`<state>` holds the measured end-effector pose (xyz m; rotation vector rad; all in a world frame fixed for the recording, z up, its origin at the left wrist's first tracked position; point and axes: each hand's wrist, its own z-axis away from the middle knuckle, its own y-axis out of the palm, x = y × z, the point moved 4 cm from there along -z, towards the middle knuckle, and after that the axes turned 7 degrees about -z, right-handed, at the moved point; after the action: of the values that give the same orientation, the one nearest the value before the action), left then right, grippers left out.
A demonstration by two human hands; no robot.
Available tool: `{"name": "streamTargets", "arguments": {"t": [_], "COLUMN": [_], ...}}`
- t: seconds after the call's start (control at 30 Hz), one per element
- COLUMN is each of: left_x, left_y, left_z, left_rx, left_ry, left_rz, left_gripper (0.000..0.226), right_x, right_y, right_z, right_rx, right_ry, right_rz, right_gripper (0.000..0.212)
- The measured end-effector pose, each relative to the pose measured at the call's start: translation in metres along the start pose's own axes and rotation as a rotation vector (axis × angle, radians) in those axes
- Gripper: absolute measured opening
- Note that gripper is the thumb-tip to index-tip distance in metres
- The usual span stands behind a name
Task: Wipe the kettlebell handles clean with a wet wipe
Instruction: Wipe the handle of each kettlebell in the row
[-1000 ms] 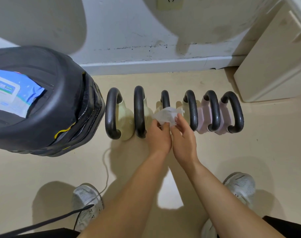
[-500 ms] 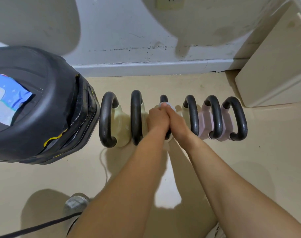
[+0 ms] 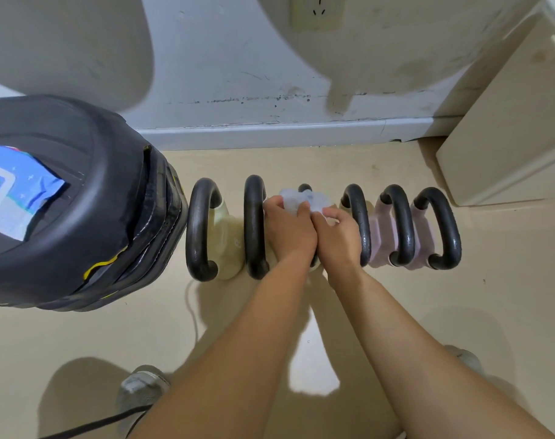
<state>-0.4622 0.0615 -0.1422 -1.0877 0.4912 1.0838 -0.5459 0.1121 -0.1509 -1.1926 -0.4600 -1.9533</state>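
Both hands, left hand point(image 3: 289, 231) and right hand point(image 3: 339, 237), press a crumpled translucent wet wipe point(image 3: 304, 199) (bunched) around the curved black handle point(image 3: 304, 187).

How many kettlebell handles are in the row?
6: three cream-bodied on the left, the third mostly hidden under both hands and the wipe; three pink-bodied on the right.

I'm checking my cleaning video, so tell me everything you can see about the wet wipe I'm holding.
The wet wipe is a thin, whitish, slightly translucent sheet, crumpled into a bunch rather than spread flat. It sits over the top of the third kettlebell handle from the left, whose far end pokes out behind it. The left hand and right hand press side by side on it, fingers gripping its near edge. Its underside and how far it wraps round the handle are hidden.
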Motion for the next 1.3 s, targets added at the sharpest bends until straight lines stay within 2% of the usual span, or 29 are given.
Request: {"name": "streamTargets", "arguments": {"t": [0.07, 0.17, 0.23, 0.3, 0.37, 0.43, 0.57, 0.67, 0.73, 0.8, 0.9, 1.0, 1.1, 1.17, 1.23, 1.3], "left_x": [0.001, -0.005, -0.009, -0.012, -0.016, -0.017, -0.032, -0.029, -0.026, -0.023, -0.02, -0.013, -0.01, -0.014, -0.014, -0.006], "left_y": [-0.005, -0.006, -0.003, 0.002, 0.008, 0.016, 0.024, 0.023, 0.017, 0.014, 0.011, 0.008, 0.003, -0.002, 0.001, 0.011], "left_z": [0.005, 0.008, 0.007, 0.002, -0.007, -0.022, -0.043, -0.052, -0.048, -0.048, -0.04, -0.028, -0.024, -0.021, -0.015, -0.015], "left_rx": [-0.058, -0.043, 0.052, 0.161, 0.187, 0.19, 0.233, 0.233, 0.248, 0.226, 0.18, 0.136, 0.075, 0.078, 0.139, 0.282], "left_ry": [0.096, 0.218, 0.217, 0.178, 0.209, 0.198, 0.1, -0.071, -0.175, -0.164, -0.127, -0.135, -0.155, -0.244, -0.395, -0.519], "left_rz": [-0.008, -0.109, -0.123, -0.061, -0.135, -0.202, -0.235, -0.23, -0.198, -0.146, 0.016, 0.113, 0.146, 0.143, 0.252, 0.295], "left_gripper": [0.03, 0.025, 0.027, 0.043, 0.051, 0.046, 0.034, 0.035, 0.041, 0.046, 0.031, 0.031, 0.03, 0.031, 0.033, 0.044], "right_x": [-0.002, 0.003, 0.006, 0.012, 0.016, 0.022, 0.034, 0.024, 0.018, 0.016, 0.012, 0.007, 0.003, 0.005, 0.01, 0.011], "right_y": [-0.008, -0.004, 0.003, 0.01, 0.018, 0.024, 0.033, 0.036, 0.035, 0.03, 0.023, 0.016, 0.013, 0.012, 0.014, 0.016], "right_z": [0.004, 0.009, 0.011, 0.01, 0.004, -0.005, -0.03, -0.044, -0.045, -0.041, -0.032, -0.023, -0.018, -0.017, -0.016, -0.014], "right_rx": [-0.025, 0.015, 0.143, 0.257, 0.302, 0.317, 0.304, 0.281, 0.29, 0.279, 0.289, 0.284, 0.267, 0.264, 0.252, 0.224], "right_ry": [-0.085, -0.24, -0.182, -0.097, -0.038, 0.039, 0.042, 0.146, 0.187, 0.218, 0.237, 0.22, 0.226, 0.223, 0.256, 0.313], "right_rz": [0.064, 0.109, -0.017, -0.075, -0.067, -0.113, -0.099, -0.23, -0.24, -0.284, -0.38, -0.393, -0.373, -0.344, -0.337, -0.342], "right_gripper": [0.029, 0.03, 0.026, 0.036, 0.043, 0.042, 0.032, 0.054, 0.059, 0.058, 0.053, 0.045, 0.051, 0.058, 0.062, 0.063]}}
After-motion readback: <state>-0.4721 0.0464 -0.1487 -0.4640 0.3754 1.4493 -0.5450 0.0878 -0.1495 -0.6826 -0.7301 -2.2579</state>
